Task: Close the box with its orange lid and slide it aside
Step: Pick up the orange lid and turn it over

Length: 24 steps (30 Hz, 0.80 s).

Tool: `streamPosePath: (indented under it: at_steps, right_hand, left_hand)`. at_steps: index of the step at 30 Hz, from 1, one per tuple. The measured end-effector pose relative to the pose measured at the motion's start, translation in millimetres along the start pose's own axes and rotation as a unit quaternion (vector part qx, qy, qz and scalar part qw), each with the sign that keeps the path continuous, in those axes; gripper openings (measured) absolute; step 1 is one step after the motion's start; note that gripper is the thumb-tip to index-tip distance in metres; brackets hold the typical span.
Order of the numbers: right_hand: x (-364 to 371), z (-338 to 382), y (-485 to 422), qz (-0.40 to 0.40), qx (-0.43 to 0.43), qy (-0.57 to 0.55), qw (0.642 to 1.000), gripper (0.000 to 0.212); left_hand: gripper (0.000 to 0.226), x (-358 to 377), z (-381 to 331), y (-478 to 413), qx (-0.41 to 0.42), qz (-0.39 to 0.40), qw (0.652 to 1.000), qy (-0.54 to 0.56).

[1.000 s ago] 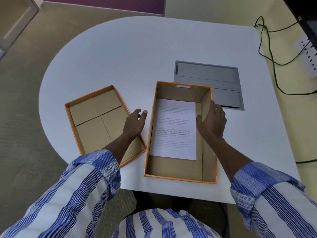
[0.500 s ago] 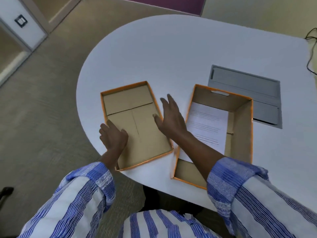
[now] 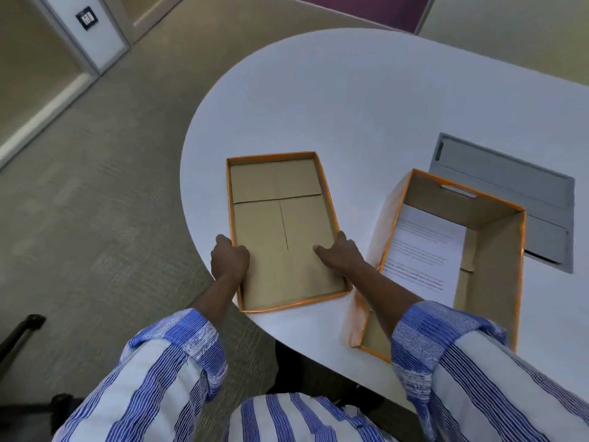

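The orange lid (image 3: pixel 280 218) lies upside down on the white table, its brown inside facing up, near the table's left edge. My left hand (image 3: pixel 230 261) grips the lid's left rim, fingers curled over it. My right hand (image 3: pixel 341 255) holds the lid's right rim, thumb inside. To the right stands the open orange-edged box (image 3: pixel 490 282) with a printed white paper (image 3: pixel 424 253) on its floor. My right forearm crosses the box's near left corner.
A grey hatch panel (image 3: pixel 510 173) is set into the table (image 3: pixel 366 106) behind the box. The table's curved edge runs just left of the lid. A dark chair base (image 3: pixel 19 333) stands on the carpet at lower left.
My right hand left the box and came across to the lid's right rim. My left hand closed on the left rim. The camera has swung left.
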State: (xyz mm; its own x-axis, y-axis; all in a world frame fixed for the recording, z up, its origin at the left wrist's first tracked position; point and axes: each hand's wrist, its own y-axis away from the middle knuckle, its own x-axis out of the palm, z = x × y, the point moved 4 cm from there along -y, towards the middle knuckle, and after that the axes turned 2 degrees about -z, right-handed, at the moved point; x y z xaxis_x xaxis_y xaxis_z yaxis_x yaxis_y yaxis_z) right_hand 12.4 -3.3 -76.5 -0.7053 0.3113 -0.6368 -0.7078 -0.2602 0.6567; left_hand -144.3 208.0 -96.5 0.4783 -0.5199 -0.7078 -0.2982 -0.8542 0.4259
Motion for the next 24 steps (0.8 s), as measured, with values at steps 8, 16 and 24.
streamPosePath:
  at_steps: [8, 16, 24]
  right_hand:
    - [-23, 103, 38, -0.068, -0.218, -0.063, 0.972, 0.047]
    - [-84, 131, 56, -0.077, -0.233, -0.120, 0.962, 0.031]
    - [-121, 111, 60, -0.047, -0.214, -0.189, 0.957, 0.032]
  left_hand:
    - [0.055, -13, -66, 7, -0.029, -0.047, 0.958, 0.283]
    - [0.061, -8, -133, 28, 0.020, 0.092, 0.898, 0.431]
    - [0.049, 30, -151, 46, 0.038, 0.173, 0.909, 0.377]
